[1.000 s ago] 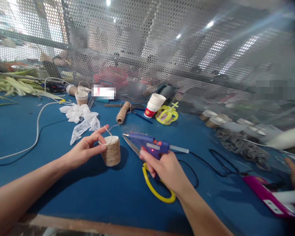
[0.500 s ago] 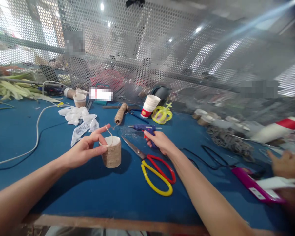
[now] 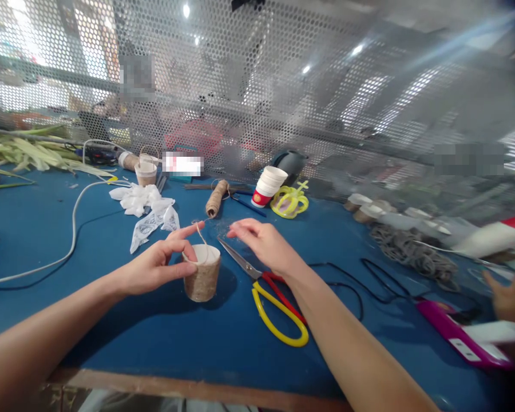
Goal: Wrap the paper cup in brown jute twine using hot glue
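My left hand [image 3: 163, 263] is closed on the rim of a twine-wrapped paper cup [image 3: 202, 280], thumb outside and fingertips at the inner edge. The cup is slightly tilted. A loose strand of twine [image 3: 201, 233] loops from the cup past my left index finger towards the twine spool [image 3: 217, 198] behind. My right hand [image 3: 261, 243] hovers right of the cup, fingers loosely stretched left, with nothing visible in them. Beneath my right wrist lie scissors [image 3: 278, 309] with yellow and red handles. The glue gun does not show; my right hand and forearm cover that spot.
Crumpled white plastic [image 3: 143, 203] lies behind my left hand. Stacked paper cups [image 3: 269, 186] and a yellow crown-shaped piece [image 3: 289, 200] stand at the back. To the right are a grey cord bundle [image 3: 412, 249], a purple power strip [image 3: 459, 335] and another person's hand [image 3: 512, 294].
My right hand has let go of the glue gun and moved left towards the cup and strand. My left hand still holds the cup. The view has shifted slightly.
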A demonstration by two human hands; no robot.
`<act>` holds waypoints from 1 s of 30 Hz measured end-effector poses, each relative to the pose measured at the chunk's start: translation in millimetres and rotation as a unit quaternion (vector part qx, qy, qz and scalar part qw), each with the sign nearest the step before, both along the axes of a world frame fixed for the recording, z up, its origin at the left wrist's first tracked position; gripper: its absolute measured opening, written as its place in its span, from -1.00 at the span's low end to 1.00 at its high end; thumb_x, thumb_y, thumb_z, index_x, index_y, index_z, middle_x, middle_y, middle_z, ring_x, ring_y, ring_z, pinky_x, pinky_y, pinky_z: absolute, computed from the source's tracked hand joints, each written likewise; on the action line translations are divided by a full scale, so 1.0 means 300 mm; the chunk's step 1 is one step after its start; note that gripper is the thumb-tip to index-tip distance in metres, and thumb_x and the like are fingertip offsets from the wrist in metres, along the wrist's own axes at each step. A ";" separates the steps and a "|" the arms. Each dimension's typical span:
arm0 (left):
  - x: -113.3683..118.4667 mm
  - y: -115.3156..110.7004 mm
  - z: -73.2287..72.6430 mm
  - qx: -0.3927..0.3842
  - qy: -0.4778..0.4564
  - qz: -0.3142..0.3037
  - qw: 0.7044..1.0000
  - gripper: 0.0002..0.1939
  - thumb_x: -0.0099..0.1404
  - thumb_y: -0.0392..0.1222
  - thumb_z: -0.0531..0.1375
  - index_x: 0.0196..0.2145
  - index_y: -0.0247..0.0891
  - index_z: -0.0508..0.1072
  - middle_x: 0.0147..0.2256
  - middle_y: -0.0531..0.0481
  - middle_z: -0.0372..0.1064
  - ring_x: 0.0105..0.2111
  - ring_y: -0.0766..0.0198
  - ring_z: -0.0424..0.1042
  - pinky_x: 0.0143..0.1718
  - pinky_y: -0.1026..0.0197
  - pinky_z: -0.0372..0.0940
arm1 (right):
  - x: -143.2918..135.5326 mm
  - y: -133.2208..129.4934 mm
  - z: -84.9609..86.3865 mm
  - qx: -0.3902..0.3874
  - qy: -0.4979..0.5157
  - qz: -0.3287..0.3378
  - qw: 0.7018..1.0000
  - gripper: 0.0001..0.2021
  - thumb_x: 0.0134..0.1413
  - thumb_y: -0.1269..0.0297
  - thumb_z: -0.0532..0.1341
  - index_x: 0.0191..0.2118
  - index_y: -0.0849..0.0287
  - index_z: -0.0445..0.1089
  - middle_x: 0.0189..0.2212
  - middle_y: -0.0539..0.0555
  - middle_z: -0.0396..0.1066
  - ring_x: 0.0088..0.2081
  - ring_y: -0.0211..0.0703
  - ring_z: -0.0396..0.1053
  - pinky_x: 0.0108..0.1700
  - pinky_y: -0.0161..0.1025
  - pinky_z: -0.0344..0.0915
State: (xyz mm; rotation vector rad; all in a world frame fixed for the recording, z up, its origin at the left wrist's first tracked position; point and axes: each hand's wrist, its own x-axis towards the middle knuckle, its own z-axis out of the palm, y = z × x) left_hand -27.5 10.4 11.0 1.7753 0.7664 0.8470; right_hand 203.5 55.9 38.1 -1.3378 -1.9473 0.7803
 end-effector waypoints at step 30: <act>0.001 0.004 -0.004 -0.219 -0.188 -0.030 0.957 -0.90 0.11 -0.23 0.24 -0.48 -0.30 0.40 0.26 -0.02 -0.10 0.17 -0.06 0.09 0.04 0.00 0.10 | -0.080 -0.177 -0.032 -0.119 0.297 -0.013 0.947 -0.77 -0.11 0.18 0.26 -0.57 0.16 0.24 -0.14 0.08 0.37 -0.11 -0.15 0.27 -0.08 -0.17 0.17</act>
